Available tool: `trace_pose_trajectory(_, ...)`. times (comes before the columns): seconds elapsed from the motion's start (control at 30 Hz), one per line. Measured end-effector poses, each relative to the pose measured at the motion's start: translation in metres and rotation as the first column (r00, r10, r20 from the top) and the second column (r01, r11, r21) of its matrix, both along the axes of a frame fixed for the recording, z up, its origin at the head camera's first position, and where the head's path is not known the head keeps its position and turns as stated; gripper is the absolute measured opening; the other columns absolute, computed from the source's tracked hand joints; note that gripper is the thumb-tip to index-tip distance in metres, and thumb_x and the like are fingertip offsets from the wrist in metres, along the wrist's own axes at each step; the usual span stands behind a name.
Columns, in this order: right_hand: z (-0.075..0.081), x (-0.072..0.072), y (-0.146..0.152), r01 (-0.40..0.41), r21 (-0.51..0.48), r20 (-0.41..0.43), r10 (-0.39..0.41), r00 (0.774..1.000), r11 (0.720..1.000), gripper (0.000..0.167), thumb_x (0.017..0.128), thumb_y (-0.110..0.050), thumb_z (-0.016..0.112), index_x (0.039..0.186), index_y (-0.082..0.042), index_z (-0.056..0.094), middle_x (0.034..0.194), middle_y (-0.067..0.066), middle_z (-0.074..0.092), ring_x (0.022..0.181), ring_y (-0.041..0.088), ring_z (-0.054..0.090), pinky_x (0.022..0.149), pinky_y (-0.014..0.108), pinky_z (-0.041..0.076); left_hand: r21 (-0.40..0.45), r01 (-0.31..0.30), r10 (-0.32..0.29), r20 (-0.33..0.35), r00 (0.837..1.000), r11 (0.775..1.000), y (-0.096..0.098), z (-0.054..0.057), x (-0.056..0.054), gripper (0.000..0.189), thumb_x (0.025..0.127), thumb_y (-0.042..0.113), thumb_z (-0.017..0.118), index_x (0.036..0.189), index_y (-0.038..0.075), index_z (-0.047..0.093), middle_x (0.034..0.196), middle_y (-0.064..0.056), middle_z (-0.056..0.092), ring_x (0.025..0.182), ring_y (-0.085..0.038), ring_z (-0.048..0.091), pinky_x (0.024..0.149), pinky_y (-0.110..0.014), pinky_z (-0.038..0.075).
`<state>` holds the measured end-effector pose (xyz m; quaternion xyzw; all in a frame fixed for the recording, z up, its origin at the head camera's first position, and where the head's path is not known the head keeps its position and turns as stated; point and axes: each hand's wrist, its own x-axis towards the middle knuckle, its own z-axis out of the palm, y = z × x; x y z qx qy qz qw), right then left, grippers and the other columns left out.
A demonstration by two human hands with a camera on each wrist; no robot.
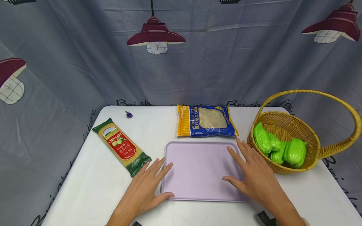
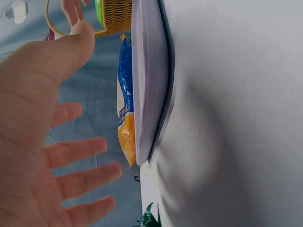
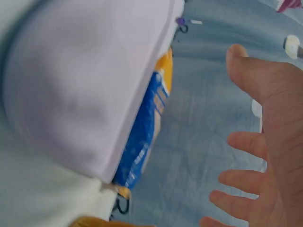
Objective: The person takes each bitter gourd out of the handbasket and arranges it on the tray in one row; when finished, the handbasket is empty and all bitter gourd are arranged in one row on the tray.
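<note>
A pale purple tray (image 1: 202,172) lies flat on the white table. My left hand (image 1: 145,188) is over its left edge, fingers spread and thumb toward the tray; in the left wrist view the hand (image 2: 52,137) holds nothing. Over the right edge is my right hand (image 1: 251,172), also spread; the right wrist view shows the same hand (image 3: 265,156) with nothing in its grasp. Just beyond the left fingertips lies a spaghetti packet (image 1: 121,146) with green ends. Behind the tray sits a blue and yellow orecchiette bag (image 1: 207,121).
At the right stands a wicker basket (image 1: 311,131) with a tall arched handle, holding several green peppers (image 1: 295,153). A small purple object (image 1: 128,115) lies near the back left edge. A grey curtain (image 1: 198,69) printed with lamps hangs behind the table.
</note>
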<state>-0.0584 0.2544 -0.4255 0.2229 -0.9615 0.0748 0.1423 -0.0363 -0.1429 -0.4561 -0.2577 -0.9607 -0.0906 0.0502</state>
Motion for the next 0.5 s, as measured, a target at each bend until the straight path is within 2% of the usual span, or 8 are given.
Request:
trace_pose_trajectory(0.1, 0.010, -0.007, 0.008, -0.002, -0.034, -0.049, 0.000, 0.999, 0.999, 0.091, 0.088, -0.067, 0.079, 0.160, -0.018, 0.053, 0.173, 0.018, 0.035, 0.152, 0.045, 0.042, 0.117, 0.068, 0.046, 0.091, 0.021, -0.019, -0.015, 1.000, 0.996, -0.002, -0.002, 0.002, 0.085, 0.090, 0.073, 0.073, 0.159, 0.030, 0.053, 0.162, -0.003, 0.054, 0.143, -0.025, 0.058, 0.119, -0.050, 0.053)
trace_pose_trajectory(0.2, 0.019, -0.014, 0.017, 0.010, -0.056, -0.079, -0.015, 0.997, 0.998, 0.084, 0.088, -0.054, 0.083, 0.157, -0.015, 0.056, 0.166, 0.022, 0.043, 0.142, 0.050, 0.051, 0.106, 0.072, 0.052, 0.181, 0.040, -0.041, 0.003, 0.999, 0.983, -0.004, -0.004, 0.002, 0.078, 0.090, 0.067, 0.078, 0.155, 0.029, 0.059, 0.160, -0.001, 0.056, 0.137, -0.022, 0.063, 0.108, -0.046, 0.062)
trace_pose_trajectory(0.33, 0.029, -0.021, 0.027, 0.097, -0.093, -0.053, -0.102, 0.993, 0.991, 0.076, 0.087, -0.035, 0.088, 0.155, -0.015, 0.058, 0.159, 0.023, 0.051, 0.135, 0.052, 0.055, 0.099, 0.076, 0.053, 0.240, 0.043, -0.053, 0.036, 0.998, 0.970, -0.006, -0.008, 0.002, 0.075, 0.089, 0.064, 0.081, 0.151, 0.029, 0.062, 0.158, -0.001, 0.057, 0.136, -0.022, 0.063, 0.105, -0.045, 0.064)
trace_pose_trajectory(0.5, 0.035, -0.029, 0.043, 0.199, -0.125, 0.011, -0.199, 0.980, 0.972, 0.063, 0.096, -0.026, 0.081, 0.153, -0.013, 0.059, 0.156, 0.025, 0.053, 0.130, 0.056, 0.055, 0.083, 0.079, 0.055, 0.260, 0.016, -0.044, 0.101, 0.994, 0.965, -0.009, -0.013, 0.003, 0.072, 0.086, 0.064, 0.084, 0.147, 0.031, 0.065, 0.156, 0.001, 0.058, 0.133, -0.020, 0.064, 0.103, -0.043, 0.064)
